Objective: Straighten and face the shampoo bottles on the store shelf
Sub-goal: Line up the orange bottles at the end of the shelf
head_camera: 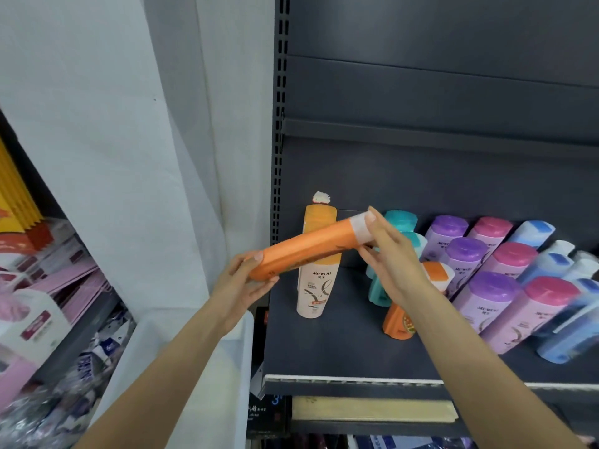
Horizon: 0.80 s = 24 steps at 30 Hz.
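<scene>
L hand (pixel 238 285) at 9 o'clock grips the base of an orange bottle (pixel 308 246), fingers (pixel 258 256) curled round its end. Bottle lies near-horizontal in the air above the shelf (pixel 340 345), cap end tilted up toward 2 o'clock. R hand (pixel 390 254) holds the whitish cap end, thumb under, fingers mostly straight along it. Behind, at 12 o'clock, a cream/orange bottle (pixel 316 286) stands upright w/ label facing out. Teal bottles (pixel 400 222) just beyond R hand; another orange bottle (pixel 400 322) below R wrist, leaning. At 3 o'clock: purple bottles (pixel 486 296), pink bottles (pixel 544 303), blue bottles (pixel 570 338) in rows.
</scene>
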### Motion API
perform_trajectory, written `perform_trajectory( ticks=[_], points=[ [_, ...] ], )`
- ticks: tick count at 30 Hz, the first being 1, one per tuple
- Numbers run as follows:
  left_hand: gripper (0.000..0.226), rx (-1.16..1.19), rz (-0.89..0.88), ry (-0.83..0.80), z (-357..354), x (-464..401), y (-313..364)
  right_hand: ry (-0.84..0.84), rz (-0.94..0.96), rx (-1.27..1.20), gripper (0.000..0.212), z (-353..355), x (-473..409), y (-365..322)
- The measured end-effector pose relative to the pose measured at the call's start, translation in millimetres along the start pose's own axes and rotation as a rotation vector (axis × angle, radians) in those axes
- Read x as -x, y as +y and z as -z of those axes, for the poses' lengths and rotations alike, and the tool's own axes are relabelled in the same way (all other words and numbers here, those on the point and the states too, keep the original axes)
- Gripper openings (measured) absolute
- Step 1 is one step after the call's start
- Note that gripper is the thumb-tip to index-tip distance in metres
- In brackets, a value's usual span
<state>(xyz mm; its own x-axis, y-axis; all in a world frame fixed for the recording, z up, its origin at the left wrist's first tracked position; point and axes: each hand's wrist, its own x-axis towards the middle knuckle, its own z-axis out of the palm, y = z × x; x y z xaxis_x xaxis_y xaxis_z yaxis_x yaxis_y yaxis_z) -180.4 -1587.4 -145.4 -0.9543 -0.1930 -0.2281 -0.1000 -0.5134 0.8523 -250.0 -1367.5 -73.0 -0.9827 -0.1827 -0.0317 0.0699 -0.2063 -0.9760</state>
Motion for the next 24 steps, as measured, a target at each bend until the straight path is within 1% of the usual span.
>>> perform_trajectory(
  ticks=[2, 4, 6, 7, 10, 11, 13, 16, 21, 24],
  points=[
    [0.046, -0.006, -0.039, 0.013, 2.9, -1.3, -0.2, 0.063, -0.008, 0.013, 0.045, 0.2, 0.1, 3.6],
    [0.046, 0.033, -0.036, 0.008, 4.1, -2.5, 0.1, 0.100, -0.021, -0.007, 0.044, 1.5, -0.3, 6.8],
    [0.045, 0.033, -0.017, -0.017, 3.1, -4.5, 0.0, 0.099, -0.042, -0.046, 0.047, 3.6, -1.5, 7.8],
    [0.044, 0.018, -0.011, -0.031, 1.8, -5.0, -0.5, 0.084, -0.046, -0.059, 0.044, 4.7, -1.5, 7.1],
    [0.042, -0.046, -0.032, -0.054, -2.3, -5.3, -1.6, 0.037, -0.038, -0.132, 0.029, 9.8, -1.4, 6.3],
    [0.043, -0.077, -0.051, -0.051, -2.8, -5.1, -1.1, 0.031, -0.040, -0.146, 0.030, 12.8, -0.9, 7.0],
    [0.050, -0.109, -0.072, -0.031, -1.1, -4.1, 0.1, 0.011, -0.049, -0.087, 0.037, 18.7, 0.1, 7.6],
    [0.055, -0.049, -0.084, -0.008, 3.0, -2.2, 0.1, -0.066, -0.046, 0.038, 0.049, 22.4, 1.8, 4.8],
    [0.057, 0.067, -0.127, 0.022, 2.4, -1.4, 2.1, -0.117, 0.006, 0.077, 0.050, 22.4, 3.7, 0.4],
    [0.045, 0.065, -0.132, 0.050, 0.8, -2.9, 4.2, -0.115, 0.009, 0.039, 0.051, 22.9, 5.3, 4.2]
  ],
)
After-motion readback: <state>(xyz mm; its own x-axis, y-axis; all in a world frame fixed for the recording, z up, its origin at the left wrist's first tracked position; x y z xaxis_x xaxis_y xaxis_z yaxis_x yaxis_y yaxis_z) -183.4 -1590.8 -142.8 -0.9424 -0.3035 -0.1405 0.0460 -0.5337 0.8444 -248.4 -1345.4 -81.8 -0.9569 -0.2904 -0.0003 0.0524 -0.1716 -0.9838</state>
